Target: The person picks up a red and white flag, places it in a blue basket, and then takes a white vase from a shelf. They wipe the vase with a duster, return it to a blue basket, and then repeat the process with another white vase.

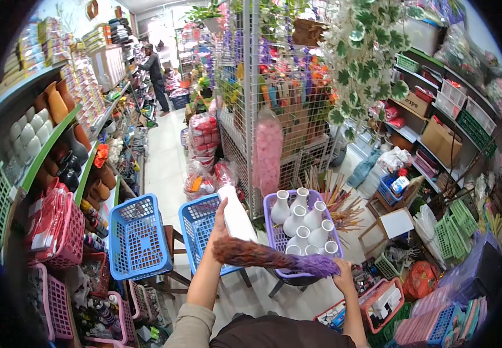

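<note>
My left hand [219, 223] is closed around a tall white vase [237, 213], tilted over the middle blue basket [188, 223]. In my right hand [344, 277] is the purple end of a fluffy duster [274, 261]. Its shaggy head runs from purple to reddish brown and reaches across to my left wrist, just below the vase. Several white narrow-necked vases [295, 221] stand upright in a purple basket [270, 226], beyond the duster. The fingers of my right hand are partly hidden by the duster.
Another blue basket [140, 268] rests on a stool at the left. Shelves [53, 148] with vases line the left side. A wire-mesh rack [297, 104] with hanging ivy [367, 64] stands ahead. Far down the aisle [161, 156] is another person [155, 75]. Crates and goods crowd the right.
</note>
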A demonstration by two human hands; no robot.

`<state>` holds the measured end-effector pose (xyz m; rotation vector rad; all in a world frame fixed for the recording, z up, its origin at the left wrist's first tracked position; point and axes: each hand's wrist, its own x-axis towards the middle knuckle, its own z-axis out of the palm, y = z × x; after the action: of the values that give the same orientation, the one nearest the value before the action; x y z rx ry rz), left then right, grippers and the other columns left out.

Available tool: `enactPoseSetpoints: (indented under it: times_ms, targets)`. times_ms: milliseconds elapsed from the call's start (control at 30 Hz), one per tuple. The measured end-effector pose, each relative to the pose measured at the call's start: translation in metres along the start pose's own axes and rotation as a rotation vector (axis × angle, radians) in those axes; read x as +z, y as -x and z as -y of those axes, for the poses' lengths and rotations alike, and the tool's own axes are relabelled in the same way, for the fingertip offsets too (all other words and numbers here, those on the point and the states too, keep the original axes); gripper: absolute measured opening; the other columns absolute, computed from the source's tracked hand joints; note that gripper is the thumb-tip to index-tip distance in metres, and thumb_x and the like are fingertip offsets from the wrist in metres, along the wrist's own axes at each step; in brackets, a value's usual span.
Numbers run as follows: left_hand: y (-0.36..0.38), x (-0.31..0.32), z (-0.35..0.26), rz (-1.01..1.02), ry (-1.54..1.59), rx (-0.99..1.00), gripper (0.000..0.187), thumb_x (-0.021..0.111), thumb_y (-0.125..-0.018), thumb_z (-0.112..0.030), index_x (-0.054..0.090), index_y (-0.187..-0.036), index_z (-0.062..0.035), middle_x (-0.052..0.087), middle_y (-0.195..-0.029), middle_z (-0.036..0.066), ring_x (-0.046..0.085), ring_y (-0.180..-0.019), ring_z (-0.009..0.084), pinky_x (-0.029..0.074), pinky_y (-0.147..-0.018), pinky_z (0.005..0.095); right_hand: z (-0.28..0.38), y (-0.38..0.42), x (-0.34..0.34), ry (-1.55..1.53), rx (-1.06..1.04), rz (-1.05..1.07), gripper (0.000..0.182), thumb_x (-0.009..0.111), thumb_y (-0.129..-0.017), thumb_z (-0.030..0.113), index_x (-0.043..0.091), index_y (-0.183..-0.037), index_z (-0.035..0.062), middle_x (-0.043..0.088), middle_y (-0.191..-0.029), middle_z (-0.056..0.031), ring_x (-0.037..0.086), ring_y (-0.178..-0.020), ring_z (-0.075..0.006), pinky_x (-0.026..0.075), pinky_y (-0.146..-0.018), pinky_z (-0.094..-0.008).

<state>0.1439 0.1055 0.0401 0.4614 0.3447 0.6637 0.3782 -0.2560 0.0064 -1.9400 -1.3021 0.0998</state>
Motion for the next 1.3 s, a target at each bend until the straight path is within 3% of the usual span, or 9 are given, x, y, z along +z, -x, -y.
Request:
enactPoseSetpoints:
  times_ms: [167, 233, 300, 367, 500, 767, 900, 1167, 1300]
  targets:
    - [0.0, -0.033, -0.019, 0.334, -0.104, -0.091, 0.057, 0.051, -0.083, -0.05, 0.051, -0.115, -0.0039, 0.062, -0.096, 0.011, 0.062, -0.082, 0.0245, 0.052, -0.074, 0.0418, 0.039, -0.054, 0.014, 0.068, -0.048, 0.054, 0.037, 0.054, -0.063, 0.002, 0.057, -0.1, 0.003, 0.059, -0.101, -0.0144, 0.052, -0.1, -0.0293, 0.03, -0.087, -0.0396]
    - [0.024, -0.012, -0.017, 0.011, 0.023, 0.036, 0.06, 0.051, -0.081, -0.052, 0.049, -0.116, -0.0028, 0.061, -0.096, 0.015, 0.063, -0.08, 0.0246, 0.054, -0.069, 0.0418, 0.041, -0.074, 0.028, 0.131, -0.049, 0.036, 0.038, 0.054, -0.065, 0.002, 0.057, -0.103, 0.003, 0.059, -0.101, -0.0147, 0.053, -0.1, -0.03, 0.031, -0.086, -0.0393]
    - [0.033, -0.013, -0.026, 0.284, -0.076, -0.005, 0.06, 0.054, -0.08, -0.053, 0.05, -0.114, -0.0036, 0.062, -0.094, 0.017, 0.064, -0.074, 0.0264, 0.055, -0.063, 0.0399, 0.054, -0.09, 0.038, 0.119, -0.07, -0.108, 0.039, 0.055, -0.066, 0.002, 0.056, -0.105, 0.0028, 0.059, -0.102, -0.015, 0.053, -0.1, -0.0306, 0.031, -0.085, -0.0389]
    - [0.038, -0.019, -0.032, 0.223, -0.053, -0.024, 0.06, 0.056, -0.078, -0.053, 0.051, -0.112, -0.0038, 0.062, -0.093, 0.018, 0.064, -0.068, 0.0273, 0.056, -0.06, 0.0381, 0.067, -0.099, 0.047, 0.084, -0.052, -0.103, 0.039, 0.054, -0.067, 0.001, 0.056, -0.106, 0.0032, 0.059, -0.101, -0.0154, 0.053, -0.1, -0.0309, 0.031, -0.085, -0.0393]
    - [0.044, -0.04, -0.043, 0.005, 0.118, 0.171, 0.067, 0.048, -0.082, -0.059, 0.048, -0.119, -0.0037, 0.06, -0.105, 0.015, 0.06, -0.092, 0.027, 0.052, -0.078, 0.0423, 0.07, -0.1, 0.058, 0.015, -0.128, -0.039, 0.037, 0.053, -0.064, 0.0, 0.057, -0.1, 0.0045, 0.059, -0.096, -0.0136, 0.053, -0.096, -0.0299, 0.029, -0.085, -0.0408]
    - [0.062, -0.054, -0.071, 0.315, -0.007, 0.048, 0.051, 0.044, -0.089, -0.047, 0.051, -0.113, -0.0028, 0.062, -0.1, 0.012, 0.063, -0.081, 0.025, 0.054, -0.07, 0.0396, 0.076, -0.103, 0.066, 0.094, -0.255, 0.068, 0.04, 0.053, -0.059, 0.003, 0.058, -0.098, 0.0041, 0.06, -0.094, -0.0117, 0.052, -0.092, -0.0274, 0.029, -0.084, -0.0403]
    - [0.07, -0.051, -0.049, 0.208, -0.034, -0.035, 0.056, 0.046, -0.085, -0.053, 0.051, -0.11, -0.0024, 0.062, -0.093, 0.011, 0.063, -0.076, 0.0259, 0.054, -0.067, 0.0387, 0.085, -0.111, 0.084, 0.056, -0.162, -0.094, 0.041, 0.053, -0.059, 0.003, 0.059, -0.1, 0.0041, 0.06, -0.095, -0.0118, 0.052, -0.094, -0.0278, 0.03, -0.083, -0.0406]
    - [0.084, -0.049, -0.063, 0.128, -0.012, 0.147, 0.062, 0.043, -0.084, -0.056, 0.051, -0.113, -0.0011, 0.061, -0.094, 0.016, 0.062, -0.077, 0.0257, 0.054, -0.066, 0.0397, 0.08, -0.088, 0.07, 0.156, -0.318, 0.149, 0.041, 0.05, -0.058, 0.002, 0.057, -0.098, 0.0018, 0.059, -0.098, -0.0145, 0.05, -0.1, -0.0301, 0.031, -0.087, -0.0382]
    - [0.071, -0.08, -0.056, 0.199, -0.102, 0.014, 0.058, 0.047, -0.085, -0.051, 0.05, -0.115, -0.0019, 0.061, -0.1, 0.015, 0.062, -0.085, 0.0263, 0.049, -0.08, 0.0458, 0.089, -0.097, 0.083, 0.117, -0.196, 0.031, 0.04, 0.051, -0.057, 0.003, 0.058, -0.097, 0.0037, 0.058, -0.095, -0.0127, 0.049, -0.097, -0.0302, 0.031, -0.084, -0.0393]
